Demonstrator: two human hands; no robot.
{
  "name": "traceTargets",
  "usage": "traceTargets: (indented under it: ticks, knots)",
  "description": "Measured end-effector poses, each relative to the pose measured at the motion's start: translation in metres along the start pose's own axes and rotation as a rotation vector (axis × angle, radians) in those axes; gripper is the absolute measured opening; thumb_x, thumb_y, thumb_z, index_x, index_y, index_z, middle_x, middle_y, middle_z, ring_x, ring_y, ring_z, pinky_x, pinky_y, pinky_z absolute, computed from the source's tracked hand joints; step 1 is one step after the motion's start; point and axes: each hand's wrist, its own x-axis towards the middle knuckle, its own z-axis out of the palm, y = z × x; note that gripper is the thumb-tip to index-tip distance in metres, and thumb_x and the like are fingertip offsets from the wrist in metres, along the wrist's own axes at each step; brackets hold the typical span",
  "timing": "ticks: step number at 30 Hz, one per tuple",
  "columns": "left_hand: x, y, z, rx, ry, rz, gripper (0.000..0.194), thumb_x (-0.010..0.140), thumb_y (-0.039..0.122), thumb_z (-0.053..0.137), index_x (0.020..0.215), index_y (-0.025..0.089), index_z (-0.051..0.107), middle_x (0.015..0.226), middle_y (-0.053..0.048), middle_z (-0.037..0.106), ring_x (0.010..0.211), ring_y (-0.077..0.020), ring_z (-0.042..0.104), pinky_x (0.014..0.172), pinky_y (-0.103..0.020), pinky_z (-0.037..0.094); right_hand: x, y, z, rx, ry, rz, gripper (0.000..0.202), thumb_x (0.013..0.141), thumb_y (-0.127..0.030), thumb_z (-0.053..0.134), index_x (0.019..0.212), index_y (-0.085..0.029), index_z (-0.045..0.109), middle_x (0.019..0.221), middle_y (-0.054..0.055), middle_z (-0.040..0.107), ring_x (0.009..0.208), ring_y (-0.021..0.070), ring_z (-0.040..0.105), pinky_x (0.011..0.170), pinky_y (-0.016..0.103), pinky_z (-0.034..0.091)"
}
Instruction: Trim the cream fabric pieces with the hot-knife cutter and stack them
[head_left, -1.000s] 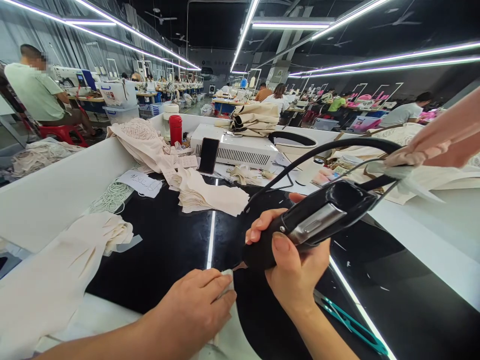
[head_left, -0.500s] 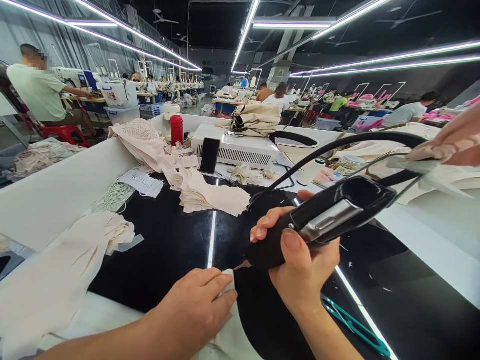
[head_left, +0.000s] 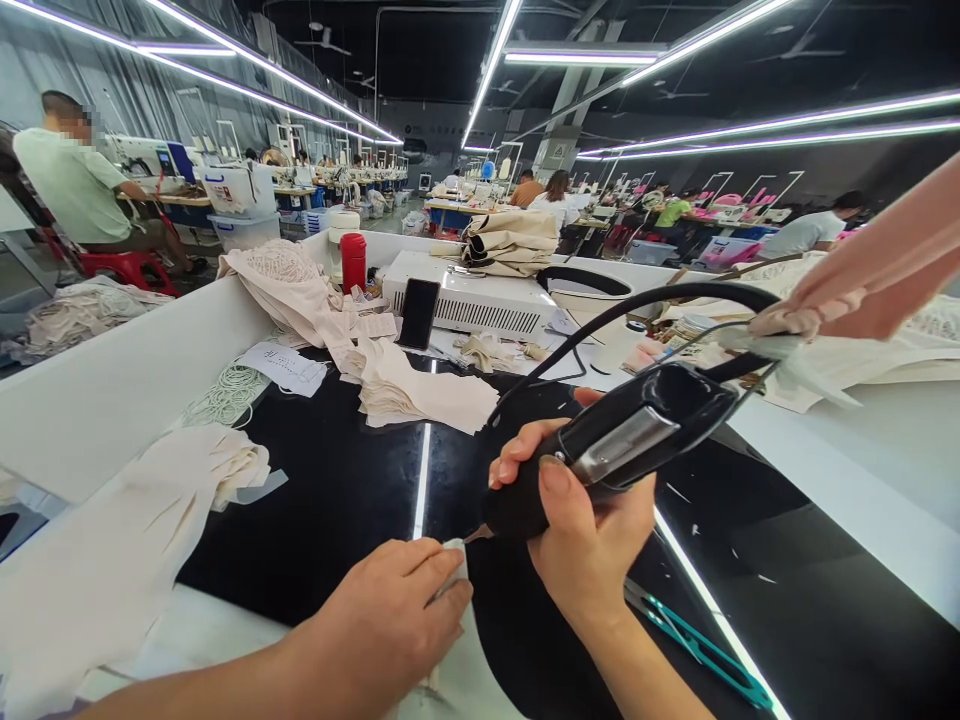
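My right hand [head_left: 592, 510] is wrapped round a black handheld tool [head_left: 615, 450] with a metal lever, tilted so its thin tip points down and left. A black cable and pink cloth are tied to the tool's upper end. My left hand [head_left: 409, 605] pinches the edge of a pale fabric piece [head_left: 469, 665] at the front of the black tabletop [head_left: 337, 500]. The tool's tip is at the fabric edge beside my left fingertips; whether it touches cannot be made out.
Teal scissors or snips [head_left: 705, 645] lie at the right front. Stacked cream fabric pieces [head_left: 427, 385], a phone [head_left: 418, 312], a red bottle [head_left: 353, 262] and a white vented box [head_left: 472, 295] stand behind. More fabric [head_left: 97, 550] lies left. A seated person [head_left: 71, 185] is far left.
My right hand and the black tool have moved left and slightly down, bringing the tip closer to the fabric edge. My left hand has barely moved.
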Motion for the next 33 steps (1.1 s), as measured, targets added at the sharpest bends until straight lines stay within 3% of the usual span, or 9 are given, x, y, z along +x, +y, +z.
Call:
traceTargets:
  ticks: [14, 24, 30, 33]
  knots:
    - [0.002, 0.001, -0.002, 0.018, 0.012, -0.007, 0.022, 0.107, 0.017, 0.046, 0.110, 0.010, 0.067, 0.114, -0.007, 0.075, 0.104, -0.0174, 0.069, 0.083, -0.029, 0.058, -0.002, 0.001, 0.006, 0.065, -0.011, 0.005, 0.042, 0.089, -0.030, 0.075, 0.125, -0.030, 0.055, 0.079, -0.005, 0.066, 0.058, 0.0135, 0.062, 0.055, 0.030, 0.056]
    - [-0.002, 0.000, 0.000, 0.050, -0.078, 0.011, 0.018, 0.105, 0.016, 0.049, 0.114, 0.011, 0.064, 0.117, -0.007, 0.074, 0.109, -0.0171, 0.069, 0.089, -0.028, 0.057, -0.006, 0.004, 0.010, 0.062, -0.039, 0.007, 0.037, 0.091, -0.028, 0.071, 0.124, -0.032, 0.054, 0.081, -0.005, 0.066, 0.059, 0.0135, 0.062, 0.055, 0.030, 0.056]
    - [0.003, -0.010, -0.027, -0.102, -0.064, -0.040, 0.023, 0.109, 0.018, 0.043, 0.113, 0.015, 0.065, 0.118, -0.004, 0.074, 0.110, -0.0145, 0.068, 0.100, -0.027, 0.055, -0.004, 0.000, 0.004, 0.047, -0.022, 0.015, 0.041, 0.088, -0.032, 0.077, 0.122, -0.032, 0.055, 0.083, -0.005, 0.066, 0.061, 0.0133, 0.063, 0.057, 0.029, 0.055]
    - [-0.003, -0.020, -0.047, -0.190, -0.125, -0.189, 0.027, 0.110, 0.018, 0.038, 0.107, 0.017, 0.065, 0.105, -0.004, 0.073, 0.098, -0.0168, 0.069, 0.090, -0.031, 0.058, -0.002, -0.005, -0.002, -0.001, -0.014, 0.014, 0.038, 0.084, -0.034, 0.082, 0.113, -0.031, 0.057, 0.085, -0.005, 0.067, 0.064, 0.0137, 0.064, 0.060, 0.030, 0.056]
